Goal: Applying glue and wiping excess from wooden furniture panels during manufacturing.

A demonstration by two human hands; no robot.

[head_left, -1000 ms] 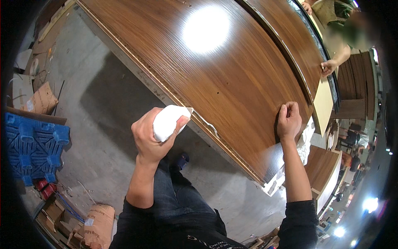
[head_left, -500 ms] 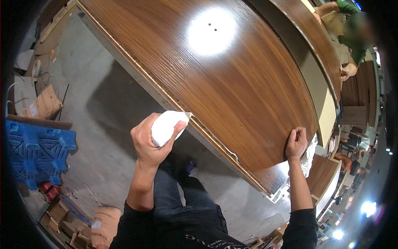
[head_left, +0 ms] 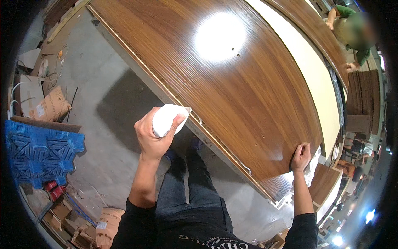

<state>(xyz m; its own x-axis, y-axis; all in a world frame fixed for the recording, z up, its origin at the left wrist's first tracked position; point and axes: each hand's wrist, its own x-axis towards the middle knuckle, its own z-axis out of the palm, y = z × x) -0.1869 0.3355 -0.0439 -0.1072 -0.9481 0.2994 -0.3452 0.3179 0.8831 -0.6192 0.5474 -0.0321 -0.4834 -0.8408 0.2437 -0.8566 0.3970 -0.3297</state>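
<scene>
My left hand (head_left: 150, 140) is wrapped around a white squeeze bottle (head_left: 164, 119), thumb on its near side. The bottle is tilted, its pointed tip at the long near edge of a brown wood-grain panel (head_left: 195, 79). Pale strands that look like glue (head_left: 249, 169) show along that edge, to the right of the tip. Near the panel's right end, my right hand (head_left: 301, 157) rests on the surface with its fingers curled in, and no object shows in them.
Beyond the panel lies a cream board (head_left: 313, 68), with another brown panel (head_left: 315, 31) behind it. A co-worker in a green sleeve (head_left: 363, 57) has hands at that panel. A blue plastic pallet (head_left: 45, 151) and a brown paper sack (head_left: 108, 226) are on the left.
The bottle tip has moved leftward along the panel's edge. My right hand stays on the panel. More of the cream board shows, and the far panel has shifted away. The whole view has shifted slightly.
</scene>
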